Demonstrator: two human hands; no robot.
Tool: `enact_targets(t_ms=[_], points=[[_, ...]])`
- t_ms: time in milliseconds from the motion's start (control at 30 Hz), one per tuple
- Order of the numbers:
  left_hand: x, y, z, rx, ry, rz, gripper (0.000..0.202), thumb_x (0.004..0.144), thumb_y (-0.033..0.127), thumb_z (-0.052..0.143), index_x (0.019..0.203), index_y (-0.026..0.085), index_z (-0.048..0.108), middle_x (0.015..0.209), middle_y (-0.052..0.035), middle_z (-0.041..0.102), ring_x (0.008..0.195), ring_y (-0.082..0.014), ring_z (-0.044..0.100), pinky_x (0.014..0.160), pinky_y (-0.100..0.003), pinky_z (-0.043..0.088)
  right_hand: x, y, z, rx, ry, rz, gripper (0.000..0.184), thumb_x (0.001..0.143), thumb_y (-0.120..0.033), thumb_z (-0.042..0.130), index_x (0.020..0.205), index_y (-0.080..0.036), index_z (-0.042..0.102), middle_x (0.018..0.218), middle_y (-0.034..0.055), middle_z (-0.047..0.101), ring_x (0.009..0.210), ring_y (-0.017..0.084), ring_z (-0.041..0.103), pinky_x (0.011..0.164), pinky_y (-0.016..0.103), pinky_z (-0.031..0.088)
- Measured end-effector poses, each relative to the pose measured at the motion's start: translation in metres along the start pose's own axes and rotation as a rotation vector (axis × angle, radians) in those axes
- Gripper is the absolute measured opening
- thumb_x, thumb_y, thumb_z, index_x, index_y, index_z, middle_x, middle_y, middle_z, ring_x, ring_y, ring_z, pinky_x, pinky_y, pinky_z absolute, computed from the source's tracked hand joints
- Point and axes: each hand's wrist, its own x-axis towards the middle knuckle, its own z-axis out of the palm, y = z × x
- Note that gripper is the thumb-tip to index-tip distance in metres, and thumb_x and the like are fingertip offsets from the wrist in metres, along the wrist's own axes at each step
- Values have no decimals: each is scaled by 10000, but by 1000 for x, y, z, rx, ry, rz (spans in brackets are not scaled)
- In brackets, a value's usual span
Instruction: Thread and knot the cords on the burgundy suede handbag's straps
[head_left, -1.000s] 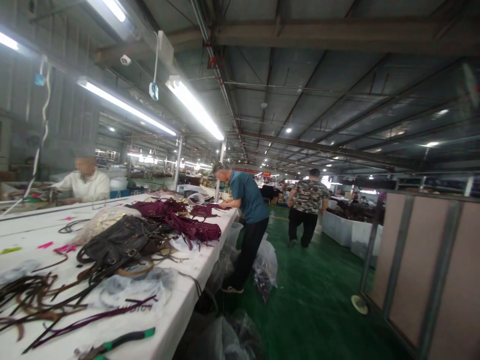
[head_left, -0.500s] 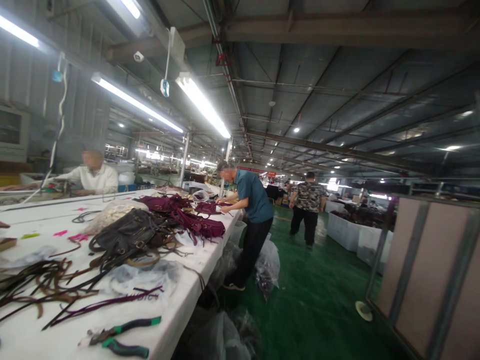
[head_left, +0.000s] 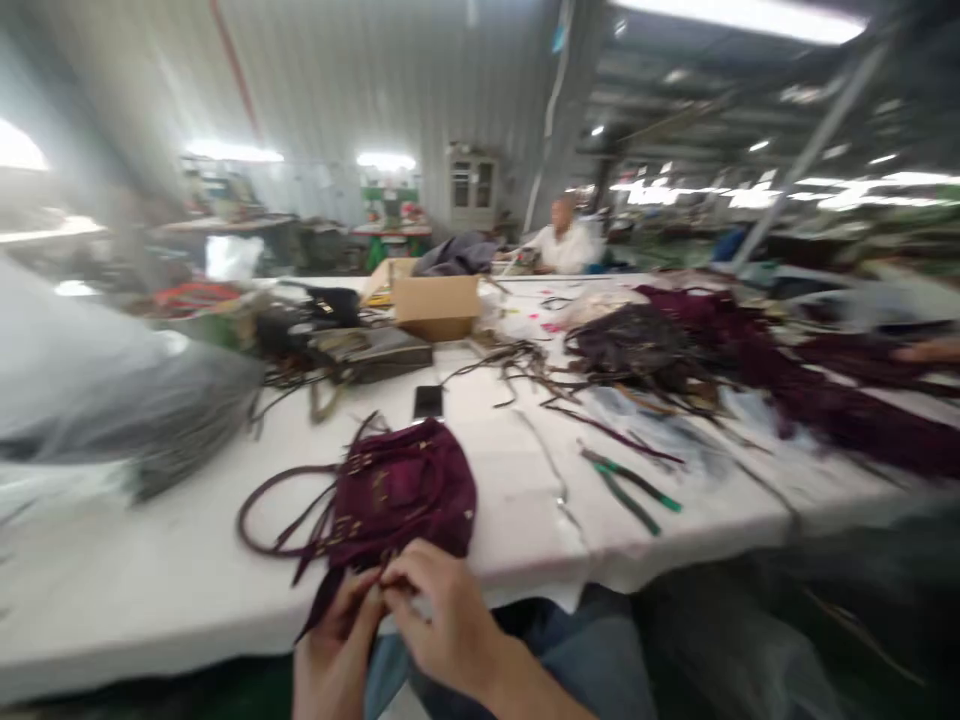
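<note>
A dark maroon handbag (head_left: 405, 490) lies on its side at the table's front edge, its looped handles (head_left: 255, 510) stretched out to the left. My left hand (head_left: 341, 635) is closed on the near end of the bag, below a hanging maroon flap or strap. Meeting it there, my right hand (head_left: 450, 615) pinches the same end of the bag, fingertips together. The small part between the fingertips is hidden and blurred. To the right of the bag lie green-handled pliers (head_left: 630, 485), untouched. A small dark flat object (head_left: 428, 401) sits just beyond the bag.
Loose straps (head_left: 525, 365), a dark bag (head_left: 630, 340) and maroon bags (head_left: 757, 350) cover the table's right side. A cardboard box (head_left: 436, 305) stands at the back, and a large plastic-wrapped bundle (head_left: 172, 400) at the left. A person (head_left: 562, 240) sits across the table.
My view has swung left and down from the aisle to the table before me. Both my hands and the maroon handbag between them have come into sight.
</note>
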Motion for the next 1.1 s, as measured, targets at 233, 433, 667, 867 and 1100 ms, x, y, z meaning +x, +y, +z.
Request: enact_targets(t_ms=[233,433,667,867,1100], points=[[-11,-9,6,-241,29,-154,465,817,531,889,1091,163,810,1048,-118,822,975,-272,777,862,-338,653,-2,20,-6,266,-5,82,120,1044,-209,678,1054,-254,788,1001,32,762,922,184,730,838,253,571],[-8,-6,6,-219,56,-134,409,805,489,891,1048,165,836,1027,-126,837,974,-277,791,861,-329,662,-3,22,-1,96,-12,-69,179,1063,-170,611,1067,-247,772,1011,59,750,924,202,728,826,281,592],[-9,-7,-3,-110,35,-50,270,847,410,847,1014,199,872,1031,-98,848,1003,-276,802,928,-327,662,-1,26,-2,-34,-103,-156,157,1072,-180,633,1126,-242,767,1042,64,747,926,206,727,841,300,603],[-11,-1,-9,-98,-9,-56,253,890,414,817,1030,212,877,1013,-72,844,964,-256,801,888,-295,650,4,24,-4,-149,-160,-197,179,1050,-135,573,1123,-232,704,1042,66,733,940,222,714,861,338,579],[-12,-6,-3,-195,25,-114,310,873,398,838,1104,194,865,1050,-94,844,975,-266,797,867,-307,654,10,13,-5,-46,-199,-28,106,995,-145,584,986,-229,648,978,42,669,944,217,680,855,314,535]])
